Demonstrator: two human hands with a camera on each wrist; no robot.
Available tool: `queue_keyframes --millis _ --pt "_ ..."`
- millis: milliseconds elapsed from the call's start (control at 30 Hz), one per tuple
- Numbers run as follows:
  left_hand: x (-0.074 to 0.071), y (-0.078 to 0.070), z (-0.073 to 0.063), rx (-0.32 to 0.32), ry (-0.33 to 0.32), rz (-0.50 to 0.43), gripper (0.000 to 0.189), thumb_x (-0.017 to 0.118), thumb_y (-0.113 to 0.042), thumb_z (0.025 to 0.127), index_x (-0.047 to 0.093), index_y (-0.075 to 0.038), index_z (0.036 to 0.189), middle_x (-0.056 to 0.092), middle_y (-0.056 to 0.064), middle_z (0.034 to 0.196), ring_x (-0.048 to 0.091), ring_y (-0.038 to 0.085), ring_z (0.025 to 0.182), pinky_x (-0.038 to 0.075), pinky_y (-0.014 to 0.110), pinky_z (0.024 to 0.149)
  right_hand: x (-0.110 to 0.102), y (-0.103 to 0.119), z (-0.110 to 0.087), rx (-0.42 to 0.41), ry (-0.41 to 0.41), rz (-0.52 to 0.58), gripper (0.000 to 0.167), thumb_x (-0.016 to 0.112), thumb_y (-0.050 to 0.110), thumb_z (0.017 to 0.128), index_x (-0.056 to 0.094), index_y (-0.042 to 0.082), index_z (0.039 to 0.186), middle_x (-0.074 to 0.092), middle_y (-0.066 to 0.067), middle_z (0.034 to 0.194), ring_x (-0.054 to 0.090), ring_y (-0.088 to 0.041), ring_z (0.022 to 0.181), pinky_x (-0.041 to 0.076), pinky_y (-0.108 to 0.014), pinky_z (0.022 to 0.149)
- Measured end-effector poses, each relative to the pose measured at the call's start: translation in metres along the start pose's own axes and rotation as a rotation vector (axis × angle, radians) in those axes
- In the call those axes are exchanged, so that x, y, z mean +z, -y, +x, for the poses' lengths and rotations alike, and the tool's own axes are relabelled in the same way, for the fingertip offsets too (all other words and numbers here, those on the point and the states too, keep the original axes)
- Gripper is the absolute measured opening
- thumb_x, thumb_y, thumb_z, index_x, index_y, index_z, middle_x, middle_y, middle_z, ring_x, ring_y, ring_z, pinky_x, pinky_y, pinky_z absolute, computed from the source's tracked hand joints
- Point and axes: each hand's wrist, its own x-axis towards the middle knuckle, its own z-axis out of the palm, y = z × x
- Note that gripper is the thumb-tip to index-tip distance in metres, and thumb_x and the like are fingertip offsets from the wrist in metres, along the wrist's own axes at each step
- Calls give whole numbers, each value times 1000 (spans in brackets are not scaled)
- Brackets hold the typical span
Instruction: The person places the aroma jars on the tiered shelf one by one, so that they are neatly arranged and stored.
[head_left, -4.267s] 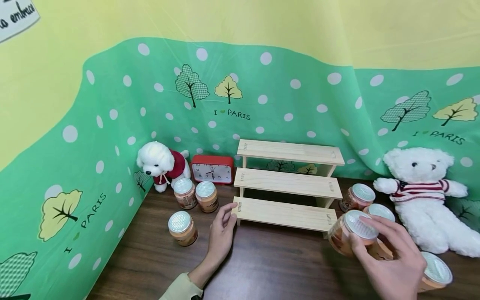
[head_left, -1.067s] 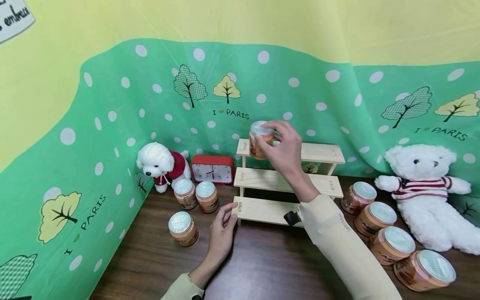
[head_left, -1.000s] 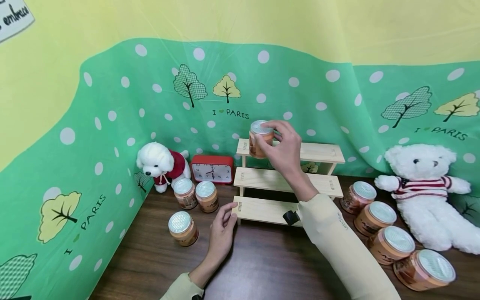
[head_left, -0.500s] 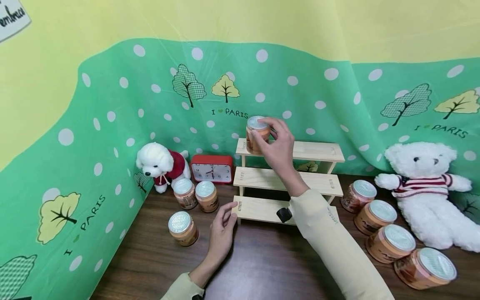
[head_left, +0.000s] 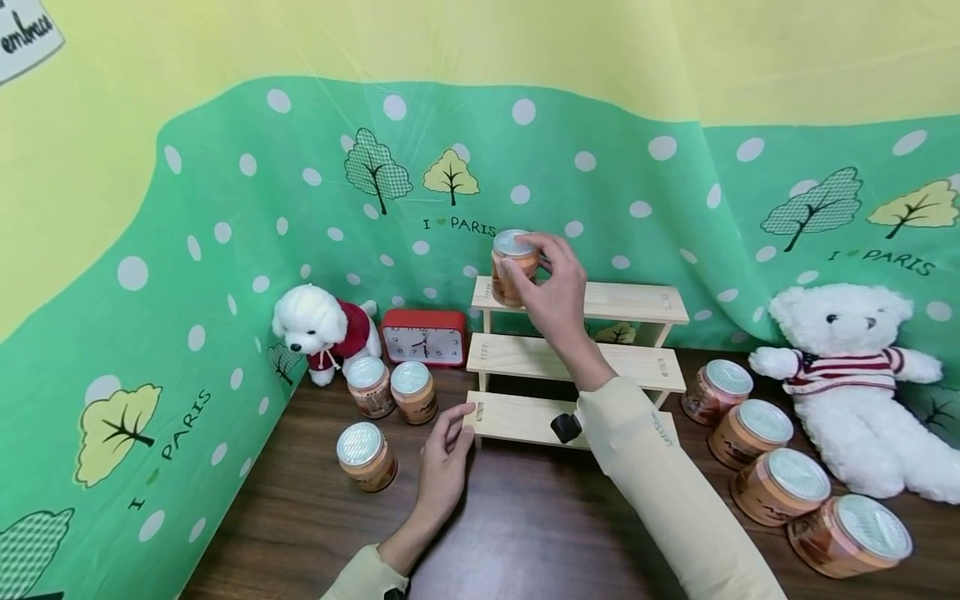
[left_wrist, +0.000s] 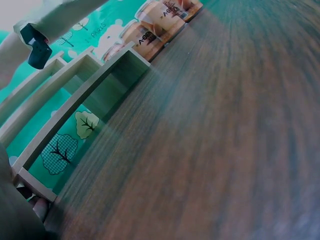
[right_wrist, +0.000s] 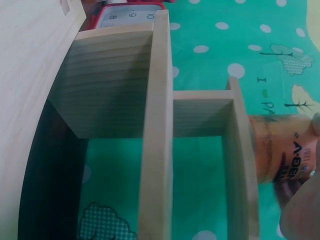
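Observation:
In the head view, a three-tier wooden shelf (head_left: 577,360) stands against the green cloth. My right hand (head_left: 558,293) pinches an orange-brown jar with a ridged clear lid (head_left: 507,283) at the left end of the top tier. The right wrist view shows that jar (right_wrist: 280,147) upright, its base against the top board. My left hand (head_left: 442,462) grips the left end of the lowest tier, and a fingertip (left_wrist: 39,206) shows by the shelf leg in the left wrist view. My right forearm hides part of the lower tiers.
Several similar jars (head_left: 780,487) line the table right of the shelf, before a white teddy bear (head_left: 847,392). Left of it are a red clock (head_left: 424,340), a plush dog (head_left: 311,325) and three jars (head_left: 366,457). A patterned cloth (head_left: 300,233) backs everything.
Since the oldest frame my right hand has carried the jar from the right-hand group to the top tier's left end. Lately it has shifted slightly left. My left hand has stayed at the shelf.

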Motion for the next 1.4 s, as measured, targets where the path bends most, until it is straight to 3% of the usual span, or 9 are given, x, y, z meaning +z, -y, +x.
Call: queue_keyframes --millis 200,400,667,867,1033,1267,1400 --pt "0 1 0 -16 -8 13 33 69 -15 111 74 -35 137 78 -7 136 75 19 126 60 29 102 -4 6 0 41 36 -68 42 90 20 96 76 1 131 67 -21 141 64 -37 131 61 -53 104" --pt "0 1 0 -4 -7 6 32 68 -15 111 73 -34 137 79 -6 134 76 20 123 60 29 100 -12 14 -5 4 44 -102 55 92 16 94 71 3 143 62 -23 145 59 -36 137 58 -54 106" --pt "-1 8 1 -2 -5 -23 32 69 -16 111 73 -32 137 79 -4 136 76 21 124 60 29 101 -29 27 -21 -88 -48 -45 59 92 6 91 68 3 144 62 -23 140 60 -36 129 55 -56 107" --pt "0 14 2 -17 -5 -36 31 70 -18 110 72 -32 138 78 -4 138 75 20 127 59 29 104 -43 36 -33 -119 -88 1 59 91 0 90 68 3 144 66 -22 136 63 -32 128 55 -45 106" --pt "-1 14 1 -28 -8 -27 31 71 -18 110 73 -32 137 78 -6 138 74 19 128 59 29 104 -54 43 -52 -121 -126 62 54 85 -5 93 67 -1 144 67 -25 126 64 -31 122 54 -34 105" --pt "1 1 1 -35 -6 6 34 69 -15 110 73 -37 136 77 -9 138 73 16 129 58 30 106 -65 46 -86 -143 -172 103 56 83 -14 87 68 -3 141 71 -18 120 68 -27 115 53 -30 103" --pt "0 -1 0 -25 -6 4 34 69 -15 111 73 -37 136 77 -9 138 74 17 128 59 29 105 -70 45 -101 -197 -189 103 52 84 -4 88 69 -5 138 72 -23 113 68 -18 113 52 -28 103"
